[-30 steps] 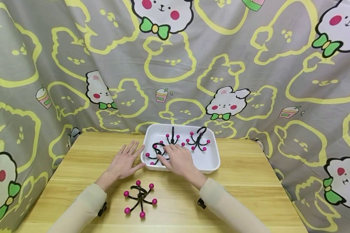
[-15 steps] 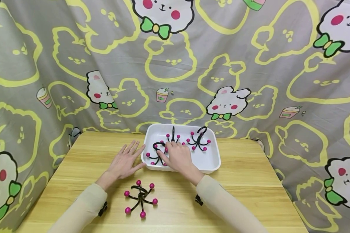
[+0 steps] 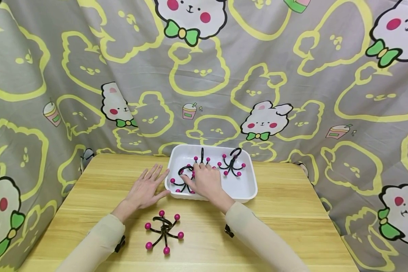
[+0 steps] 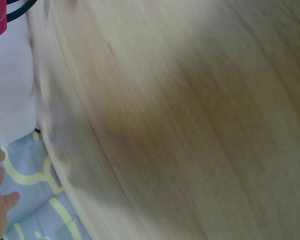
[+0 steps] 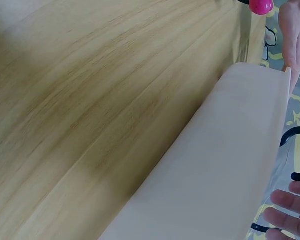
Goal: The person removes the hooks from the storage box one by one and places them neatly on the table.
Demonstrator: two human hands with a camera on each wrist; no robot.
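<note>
My left hand (image 3: 145, 187) lies with fingers straight and spread, its fingertips and thumb right at the left end of the white plastic tray (image 3: 249, 194). My right hand (image 3: 207, 181) reaches over the tray's front wall. Its thumb points to the curved handle of a head massager (image 3: 185, 184), black-legged with pink ball tips. The other fingers overlap the foot of a second massager (image 3: 202, 155), hiding much of it. In the right wrist view the fingers (image 5: 290, 201) are slightly spread near a black curved handle (image 5: 296, 131).
Another head massager (image 3: 231, 164) stands at the tray's right side. One more (image 3: 164, 228) stands on the wooden table (image 3: 275, 226) in front of the tray, between the forearms. A patterned grey curtain (image 3: 204, 83) hangs behind the table.
My right hand has shifted slightly forward and right, and more of the front-left massager shows. The left hand and the massagers keep their places.
</note>
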